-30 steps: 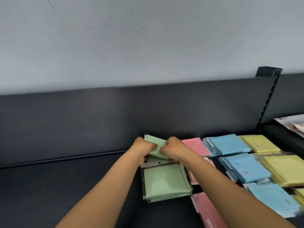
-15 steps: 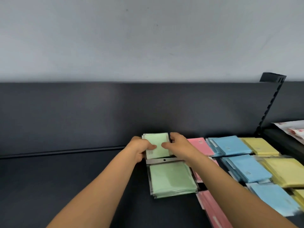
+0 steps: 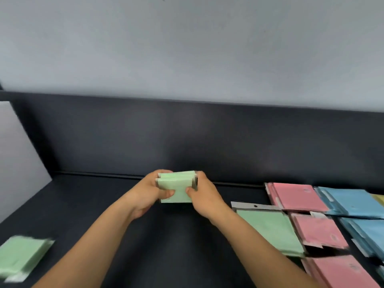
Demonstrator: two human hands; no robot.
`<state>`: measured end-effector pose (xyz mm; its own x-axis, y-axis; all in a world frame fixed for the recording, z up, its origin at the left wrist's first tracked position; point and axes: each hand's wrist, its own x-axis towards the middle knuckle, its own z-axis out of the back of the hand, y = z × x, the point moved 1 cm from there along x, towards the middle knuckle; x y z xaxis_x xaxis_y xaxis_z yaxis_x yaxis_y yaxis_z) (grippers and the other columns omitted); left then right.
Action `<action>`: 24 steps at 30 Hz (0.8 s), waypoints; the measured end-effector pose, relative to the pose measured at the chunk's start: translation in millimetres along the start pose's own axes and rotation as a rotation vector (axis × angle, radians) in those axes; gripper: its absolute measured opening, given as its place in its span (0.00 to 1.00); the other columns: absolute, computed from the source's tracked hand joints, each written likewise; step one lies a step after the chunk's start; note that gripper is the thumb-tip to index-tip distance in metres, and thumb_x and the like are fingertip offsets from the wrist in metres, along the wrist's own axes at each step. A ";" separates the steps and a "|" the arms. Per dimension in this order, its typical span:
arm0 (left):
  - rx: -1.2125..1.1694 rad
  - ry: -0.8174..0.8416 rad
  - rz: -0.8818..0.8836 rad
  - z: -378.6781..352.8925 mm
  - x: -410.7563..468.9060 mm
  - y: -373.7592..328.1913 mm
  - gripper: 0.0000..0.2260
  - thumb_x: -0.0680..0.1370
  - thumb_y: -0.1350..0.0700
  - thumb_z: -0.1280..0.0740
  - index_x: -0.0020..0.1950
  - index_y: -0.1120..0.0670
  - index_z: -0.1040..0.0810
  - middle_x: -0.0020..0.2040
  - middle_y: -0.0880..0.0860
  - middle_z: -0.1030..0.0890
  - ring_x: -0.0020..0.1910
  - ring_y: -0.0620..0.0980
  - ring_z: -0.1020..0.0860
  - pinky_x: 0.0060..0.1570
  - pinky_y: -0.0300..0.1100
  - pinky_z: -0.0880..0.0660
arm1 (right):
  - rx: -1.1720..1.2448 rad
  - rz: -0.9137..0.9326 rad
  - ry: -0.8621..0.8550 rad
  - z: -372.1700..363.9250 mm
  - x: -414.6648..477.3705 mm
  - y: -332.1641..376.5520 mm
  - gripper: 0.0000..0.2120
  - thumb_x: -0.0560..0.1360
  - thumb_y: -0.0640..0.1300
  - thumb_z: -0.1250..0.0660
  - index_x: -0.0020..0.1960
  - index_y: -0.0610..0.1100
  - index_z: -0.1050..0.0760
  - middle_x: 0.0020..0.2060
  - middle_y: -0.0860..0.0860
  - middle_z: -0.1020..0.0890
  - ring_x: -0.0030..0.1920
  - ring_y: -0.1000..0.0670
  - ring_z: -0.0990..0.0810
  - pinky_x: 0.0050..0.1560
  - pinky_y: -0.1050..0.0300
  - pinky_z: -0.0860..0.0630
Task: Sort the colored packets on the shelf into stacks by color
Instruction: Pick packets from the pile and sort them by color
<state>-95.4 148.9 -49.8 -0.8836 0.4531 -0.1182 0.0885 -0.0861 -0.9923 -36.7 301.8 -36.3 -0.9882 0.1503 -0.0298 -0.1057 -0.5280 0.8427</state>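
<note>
The left hand and right hand each keep a closed grip, fingers curled on opposite ends of a small stack of pale green plastic packets, held just above the dark shelf, left of a flat green packet pile.

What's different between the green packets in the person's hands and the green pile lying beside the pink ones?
The held green bundle is gripped by the left hand and right hand; the lying green pile rests flat on the shelf. The held green bundle sits apart from other colors; the lying green pile borders the pink packets. Both are pale green.
</note>
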 end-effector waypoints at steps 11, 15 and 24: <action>0.020 -0.148 0.044 0.9 -18.9 18.5 0.25 0.69 0.76 0.38 0.51 0.46 0.30 0.52 0.52 0.22 0.54 0.50 0.25 0.59 0.46 0.29 | 0.021 -0.029 0.057 -49.3 -0.8 -10.9 0.22 0.79 0.38 0.45 0.72 0.47 0.44 0.63 0.47 0.27 0.59 0.49 0.28 0.53 0.59 0.32; 0.171 -0.157 0.060 4.2 -18.7 23.7 0.23 0.71 0.71 0.36 0.61 0.51 0.30 0.57 0.52 0.22 0.58 0.49 0.24 0.62 0.48 0.28 | -0.011 -0.022 0.054 -48.8 1.8 -12.1 0.21 0.79 0.37 0.44 0.71 0.45 0.41 0.62 0.46 0.26 0.58 0.48 0.27 0.55 0.58 0.30; 0.346 -0.106 -0.041 78.1 -62.7 -18.7 0.20 0.76 0.67 0.38 0.65 0.52 0.33 0.57 0.50 0.24 0.56 0.46 0.27 0.53 0.37 0.31 | -0.033 0.055 -0.028 -90.1 -3.7 48.6 0.15 0.77 0.41 0.40 0.64 0.46 0.33 0.58 0.48 0.26 0.56 0.48 0.26 0.53 0.54 0.28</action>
<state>-77.6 52.7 -21.0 -0.9277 0.3690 -0.0563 -0.0924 -0.3732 -0.9231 -48.2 200.2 -43.7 -0.9891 0.1437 0.0316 -0.0555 -0.5631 0.8246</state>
